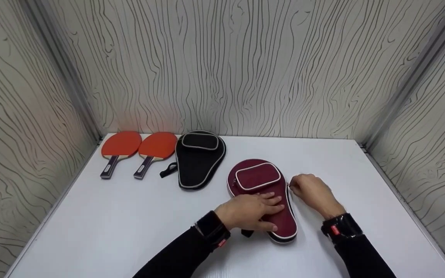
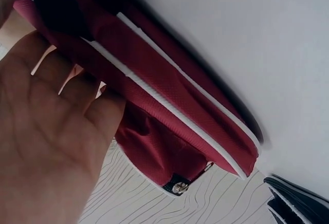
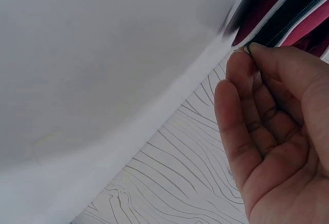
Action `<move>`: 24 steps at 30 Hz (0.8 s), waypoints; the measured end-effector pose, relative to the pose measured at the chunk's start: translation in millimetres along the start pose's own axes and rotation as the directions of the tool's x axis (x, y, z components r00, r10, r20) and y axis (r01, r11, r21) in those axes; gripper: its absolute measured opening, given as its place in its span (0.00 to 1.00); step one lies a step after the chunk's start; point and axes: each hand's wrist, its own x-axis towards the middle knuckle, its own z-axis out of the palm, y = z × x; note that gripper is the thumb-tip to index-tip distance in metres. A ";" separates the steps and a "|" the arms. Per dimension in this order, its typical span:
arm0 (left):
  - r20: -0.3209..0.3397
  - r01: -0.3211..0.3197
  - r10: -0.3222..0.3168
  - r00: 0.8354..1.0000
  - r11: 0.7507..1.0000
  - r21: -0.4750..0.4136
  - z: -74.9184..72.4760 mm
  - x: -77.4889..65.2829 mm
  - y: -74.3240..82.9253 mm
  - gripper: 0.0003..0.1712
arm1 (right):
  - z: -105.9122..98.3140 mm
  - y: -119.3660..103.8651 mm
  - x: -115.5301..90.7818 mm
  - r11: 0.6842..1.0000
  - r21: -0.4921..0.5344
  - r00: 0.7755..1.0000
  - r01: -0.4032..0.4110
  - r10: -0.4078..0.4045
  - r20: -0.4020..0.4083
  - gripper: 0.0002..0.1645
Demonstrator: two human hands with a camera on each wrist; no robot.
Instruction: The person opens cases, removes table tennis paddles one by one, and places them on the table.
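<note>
A maroon table tennis paddle case (image 1: 259, 175) with white piping and a small front pocket lies on the white table, its narrow end toward me. My left hand (image 1: 251, 211) rests flat across its lower half, fingers straight and spread. At the case's right edge my right hand (image 1: 313, 193) pinches a small zipper pull (image 3: 248, 48) between thumb and index finger. In the right wrist view, the dark zipper band (image 3: 288, 21) runs along the side of the case from that pinch. A pocket zipper pull (image 2: 180, 187) hangs at the pocket's corner in the left wrist view.
Left of the maroon case lies a black paddle case (image 1: 199, 164) with a wrist strap (image 1: 168, 170). Two red paddles (image 1: 122, 143) (image 1: 158, 145) lie side by side at the back left. Patterned panels (image 1: 222, 69) enclose the table (image 1: 102, 224) at the back and sides.
</note>
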 end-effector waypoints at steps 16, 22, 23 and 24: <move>-0.016 0.008 -0.008 1.000 0.999 -0.045 2.6 14.6 -19.3 0.39 | -1.7 -2.6 1.0 1.000 0.005 0.999 0.009 -0.009 0.036 0.04; -0.027 0.030 -0.031 0.999 0.998 -0.054 1.2 21.7 -26.3 0.39 | -1.9 -3.6 1.2 0.999 0.026 0.998 0.020 -0.021 0.058 0.04; -0.028 0.034 -0.035 0.999 0.998 -0.057 0.7 22.8 -27.4 0.39 | -1.6 -3.6 1.1 0.999 0.025 0.998 0.022 -0.024 0.057 0.04; -0.029 0.036 -0.038 0.999 0.997 -0.061 0.2 23.8 -28.5 0.39 | -1.5 -3.5 1.0 0.999 0.023 0.998 0.023 -0.024 0.055 0.04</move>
